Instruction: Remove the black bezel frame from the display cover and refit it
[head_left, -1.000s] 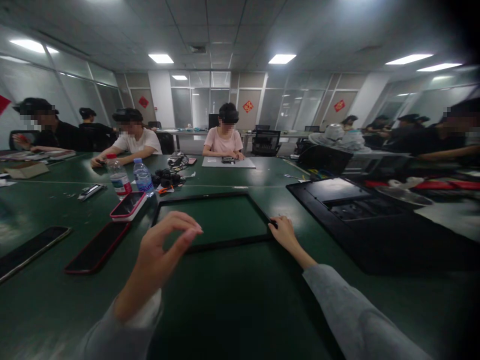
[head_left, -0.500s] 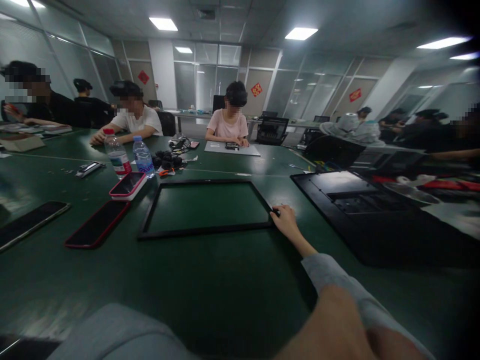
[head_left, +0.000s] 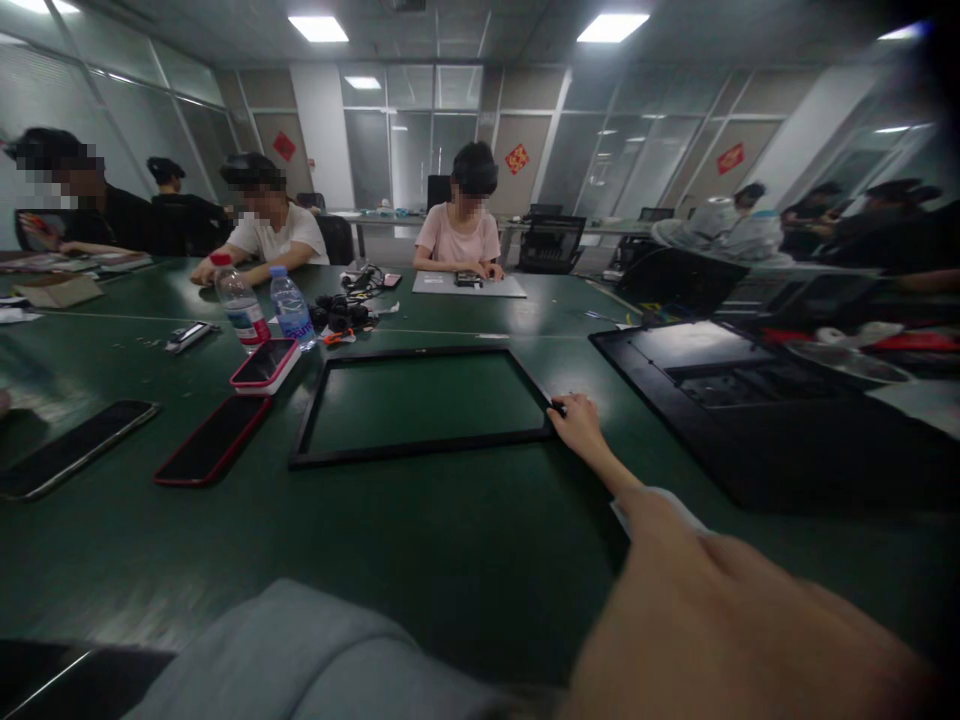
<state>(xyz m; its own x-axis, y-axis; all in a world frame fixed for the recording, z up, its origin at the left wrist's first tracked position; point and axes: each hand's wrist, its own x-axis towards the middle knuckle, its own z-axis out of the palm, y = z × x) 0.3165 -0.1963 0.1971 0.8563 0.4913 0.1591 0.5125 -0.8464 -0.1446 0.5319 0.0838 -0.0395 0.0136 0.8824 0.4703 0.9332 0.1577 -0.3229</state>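
Right hand (head_left: 579,422) curled against the black frame (head_left: 420,448)

A red-edged phone (head_left: 214,440) lies left of the frame, mid-picture on the green table (head_left: 450,540). The right hand touches its right edge; whether it pinches, I cannot tell. Lower right, the blurred left hand (head_left: 720,620) hides much of the right arm (head_left: 612,468); its grip is unclear. Far right: a dim black panel (head_left: 780,430).

Black frame (head_left: 420,449), phones (head_left: 214,440) (green table (head_left: 450,540) beneath)

Left hand (head_left: 731,620) blurred, hiding right sleeve (head_left: 681,503); grey cloth (head_left: 300,650), likely left sleeve, cut off.
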